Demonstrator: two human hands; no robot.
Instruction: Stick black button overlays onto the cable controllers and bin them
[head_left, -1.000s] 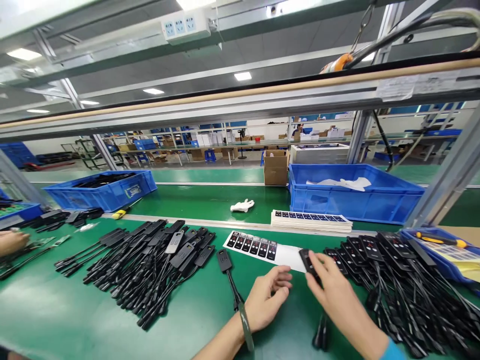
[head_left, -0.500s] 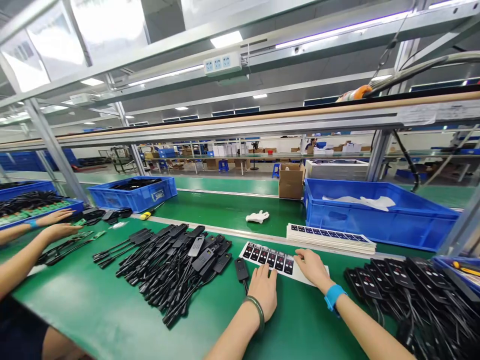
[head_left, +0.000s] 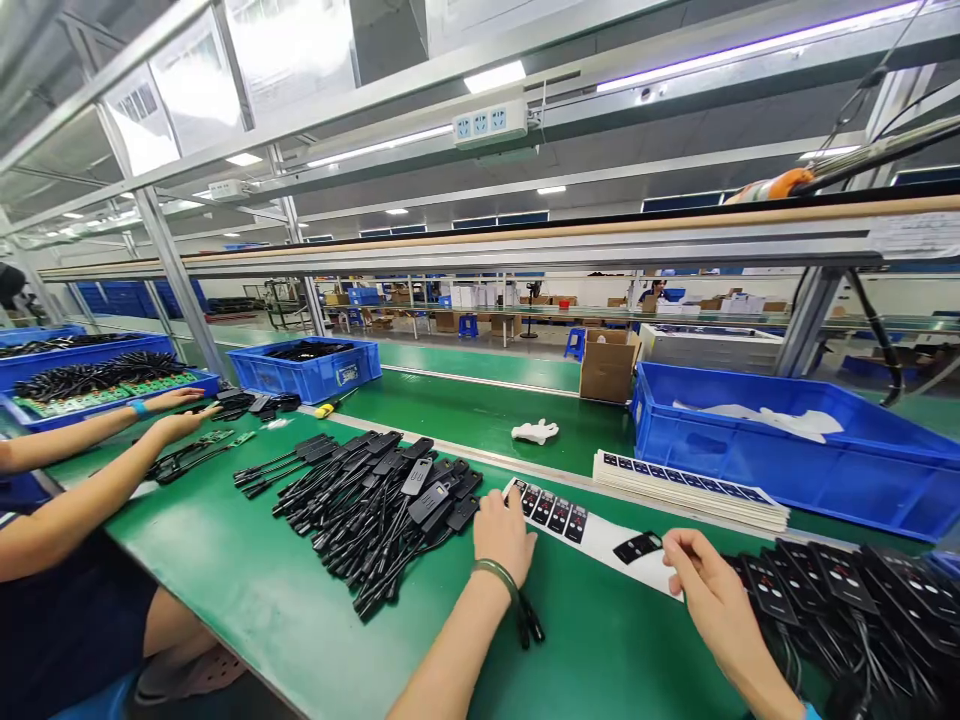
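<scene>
My left hand is curled over the left end of a white label sheet, closed on a black device that it mostly hides. Two black cable ends stick out below the wrist. Between thumb and fingers, my right hand pinches a loose black label by its right end, over the bare right part of the sheet. Several black labels with red marks remain in a row on the sheet. Left of my left hand lies a pile of black cabled devices.
Labelled black devices are heaped at the right. Behind the sheet are a stack of label sheets, a large blue bin and a white glove. Another person's hands work at the left, near a blue bin.
My left hand has closed over the single black device and its cable has swung right. My right hand has moved right, with a label now lifted from the row. The view has shifted left.
</scene>
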